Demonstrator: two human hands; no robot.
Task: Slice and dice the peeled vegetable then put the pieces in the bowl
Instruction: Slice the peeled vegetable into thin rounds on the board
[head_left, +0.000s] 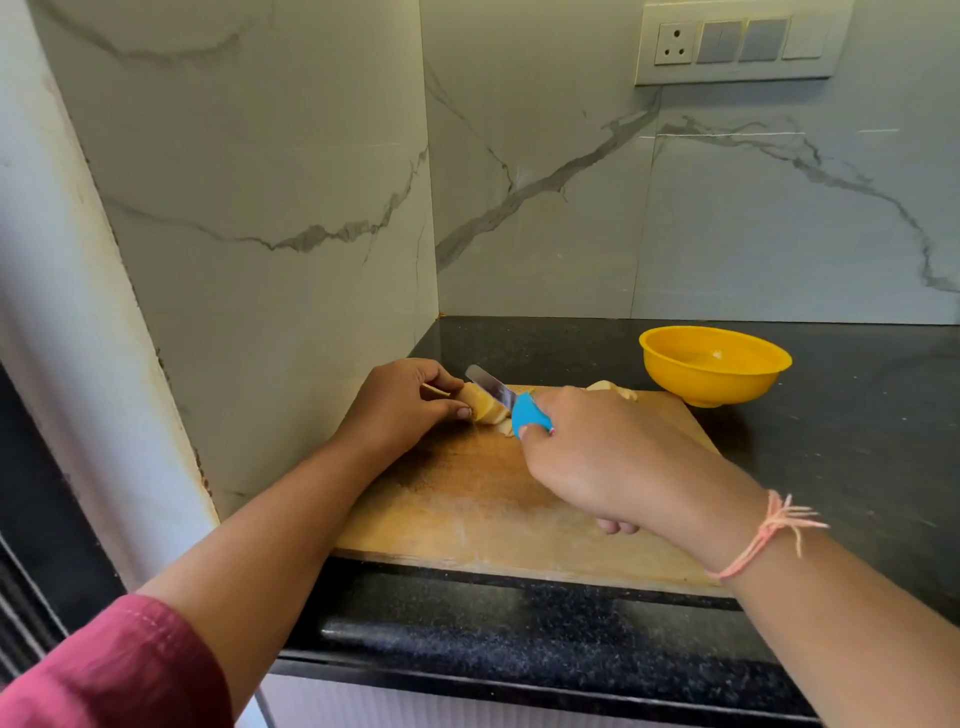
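Observation:
A pale yellow peeled vegetable (485, 407) lies on the wooden cutting board (467, 509) near its far left corner. My left hand (400, 405) grips the vegetable's left end with curled fingers. My right hand (608, 457) holds a knife (511, 402) by its blue handle; the steel blade rests across the vegetable, with a cut slice just right of the blade. More pale pieces (610, 388) lie at the board's far edge, partly hidden behind my right hand. The yellow bowl (714, 364) stands on the counter beyond the board's right corner.
The board sits on a black granite counter (857, 415) in a corner of marble-patterned walls, close on the left. A switch panel (737, 41) is on the back wall. The counter's front edge runs just below the board.

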